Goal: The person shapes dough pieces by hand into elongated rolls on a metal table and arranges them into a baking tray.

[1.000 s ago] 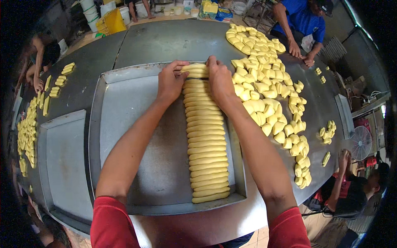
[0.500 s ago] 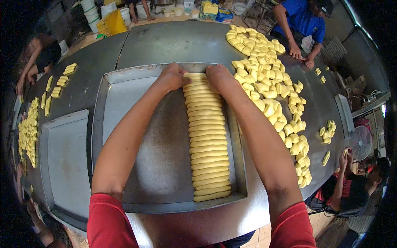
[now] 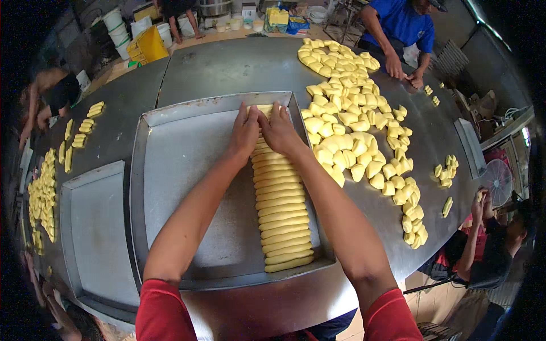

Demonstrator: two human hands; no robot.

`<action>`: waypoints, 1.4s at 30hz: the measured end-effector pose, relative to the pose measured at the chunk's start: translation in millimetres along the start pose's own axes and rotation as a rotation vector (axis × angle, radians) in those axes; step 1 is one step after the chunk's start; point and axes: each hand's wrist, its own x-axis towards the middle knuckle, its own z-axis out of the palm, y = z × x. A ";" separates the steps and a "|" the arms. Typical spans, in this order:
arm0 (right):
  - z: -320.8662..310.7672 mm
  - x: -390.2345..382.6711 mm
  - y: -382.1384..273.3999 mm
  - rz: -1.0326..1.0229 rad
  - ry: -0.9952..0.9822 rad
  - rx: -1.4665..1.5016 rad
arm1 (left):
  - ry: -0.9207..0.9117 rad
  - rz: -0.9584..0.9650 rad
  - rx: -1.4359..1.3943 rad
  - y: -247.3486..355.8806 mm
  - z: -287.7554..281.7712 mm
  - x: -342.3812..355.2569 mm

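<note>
Both hands have shifted since the earlier frame: then set apart at the far end of the dough row, they are now drawn together over it, slightly nearer the wearer.

Head view: left hand [image 3: 244, 135] has its fingers extended and palm turned inward; right hand [image 3: 278, 132] mirrors it, the two meeting about the thumbs. Contact with individual strips is hidden beneath them and cannot be confirmed. Yellow dough strips [image 3: 282, 210] lie crosswise, side by side, in one row along the right side of a rectangular metal tray [image 3: 187, 148]. A second metal tray [image 3: 96, 233] sits to its left. Cut dough pieces [image 3: 344, 139] are heaped on the metal desk [image 3: 227, 62] to the right, near a co-worker in a blue shirt [image 3: 401, 25].
</note>
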 end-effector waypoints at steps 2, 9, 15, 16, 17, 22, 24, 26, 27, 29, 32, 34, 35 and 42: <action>4.9 0.9 -19.8 -0.019 -0.148 0.031 | -0.015 0.002 0.011 -36.4 -15.7 21.3; -24.1 -29.4 -38.7 0.114 -0.123 0.318 | -0.336 -0.141 -0.467 -22.5 -50.9 26.2; -46.2 -52.1 -43.2 0.237 -0.141 0.564 | -0.222 -0.060 -0.016 8.5 -41.3 -3.8; -46.3 -55.5 -41.7 0.230 -0.132 0.575 | -0.231 -0.062 -0.021 11.8 -39.5 -2.0; -41.8 -61.7 -37.8 0.198 -0.076 0.503 | -0.240 -0.069 -0.027 12.2 -37.2 -1.5; -55.1 -96.0 -55.0 0.094 -0.034 0.311 | -0.230 0.050 0.372 -11.3 -42.8 12.7; -76.6 -129.1 -72.3 -0.067 0.019 0.234 | -0.228 0.247 0.530 -28.6 -44.1 17.1; -98.1 -161.0 -68.4 -0.210 0.072 0.127 | -0.242 0.447 0.655 -28.1 -27.7 15.2; -105.9 -173.4 -64.1 -0.205 0.117 0.022 | -0.268 0.531 0.803 -23.0 -20.2 17.6; -104.0 -197.2 -50.3 -0.142 0.175 -0.105 | -0.351 0.521 0.997 -17.2 -3.3 17.7; -105.8 -204.0 -46.8 -0.006 0.125 0.079 | -0.341 0.520 1.207 -16.6 10.3 3.4; -107.7 -201.5 -47.6 -0.025 0.111 0.082 | -0.478 0.422 1.249 4.1 9.0 17.2; -105.8 -199.7 -43.7 -0.053 0.158 0.006 | -0.596 0.322 1.302 9.2 5.5 23.4; -88.0 -207.0 -37.2 -0.036 0.247 -0.138 | -0.524 0.275 1.180 6.1 -0.9 7.3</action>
